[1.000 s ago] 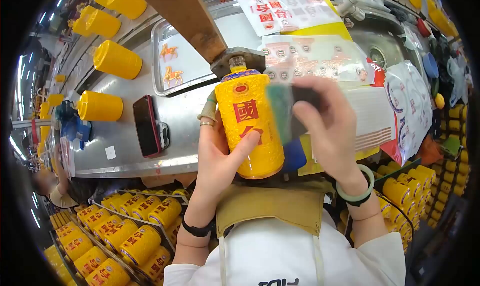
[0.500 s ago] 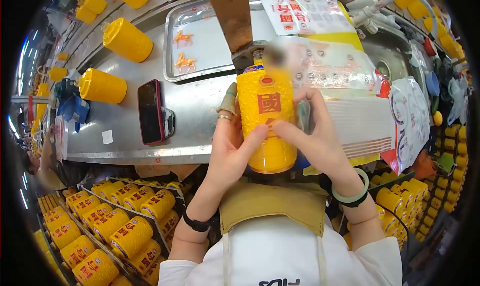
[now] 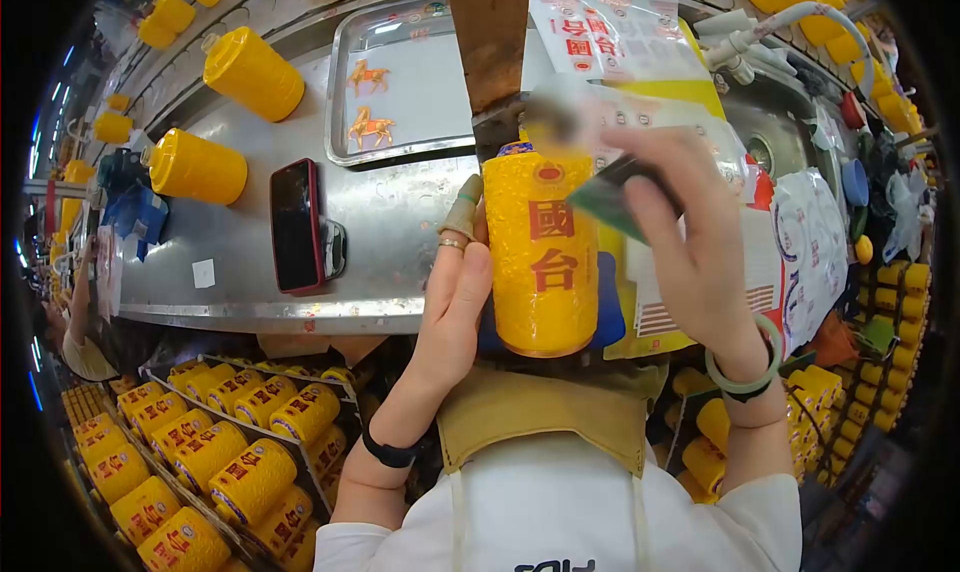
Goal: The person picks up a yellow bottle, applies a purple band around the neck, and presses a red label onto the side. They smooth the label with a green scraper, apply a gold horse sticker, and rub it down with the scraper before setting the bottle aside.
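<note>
A yellow textured bottle (image 3: 545,317) with red characters lies in front of me, its base toward my apron. My left hand (image 3: 456,292) rests along the bottle's left side, fingers wrapped against it, with covers on some fingertips. On the right, my right hand (image 3: 690,222) is raised beside the bottle, gripping a dark green flat scraper (image 3: 610,200) between thumb and fingers. The scraper's tip is near the first red character. A blue support (image 3: 610,307) shows under the bottle's right side. The bottle's neck is partly blurred.
A metal tray (image 3: 340,102) holds gold horse figures. A phone (image 3: 296,227) and two yellow bottles (image 3: 200,167) lie on the bench's left. Printed sheets (image 3: 610,32) are at the right, near a sink (image 3: 765,122). Crates of bottles (image 3: 250,472) stand below.
My right hand has left the bottle's front and lifted to the right, bringing the scraper into clear view. The lower red character is now uncovered. My left thumb has moved off the bottle's front.
</note>
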The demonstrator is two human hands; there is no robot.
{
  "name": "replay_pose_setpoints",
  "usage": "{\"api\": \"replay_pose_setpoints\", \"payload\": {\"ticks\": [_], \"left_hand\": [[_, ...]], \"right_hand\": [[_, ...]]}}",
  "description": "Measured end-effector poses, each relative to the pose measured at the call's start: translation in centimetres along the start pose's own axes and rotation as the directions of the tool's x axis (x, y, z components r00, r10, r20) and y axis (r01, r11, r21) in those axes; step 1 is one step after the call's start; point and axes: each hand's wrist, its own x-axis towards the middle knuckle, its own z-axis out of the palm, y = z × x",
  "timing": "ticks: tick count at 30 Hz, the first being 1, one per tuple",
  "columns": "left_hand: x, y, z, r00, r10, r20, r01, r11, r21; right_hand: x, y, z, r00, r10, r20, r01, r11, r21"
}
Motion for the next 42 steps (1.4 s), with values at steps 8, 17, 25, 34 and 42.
{"api": "replay_pose_setpoints", "payload": {"ticks": [8,17,25,34,42], "left_hand": [[-0.9,0.0,0.5,0.972,0.235,0.008,-0.225,0.92,0.322],[-3.0,-1.4,0.4,0.869,0.42,0.26,-0.405,0.305,0.862],[-3.6,-1.1,0.3,0.895,0.38,0.234,-0.368,0.332,0.868],[-3.4,-0.9,0.5,0.873,0.403,0.273,-0.398,0.265,0.878],[-3.3,-0.7,0.6,0.874,0.401,0.275,-0.391,0.245,0.887]], "right_hand": [[4.3,0.7,-0.8,0.939,-0.344,-0.022,0.326,0.906,-0.27],[-2.8,3.8,1.8,0.906,0.378,0.19,-0.417,0.724,0.549],[-4.0,3.2,3.4,0.887,0.39,0.248,-0.461,0.709,0.534],[-3.9,2.6,2.8,0.862,0.402,0.309,-0.505,0.635,0.584],[-4.4,3.1,2.6,0.879,0.363,0.31,-0.477,0.703,0.528]]}}
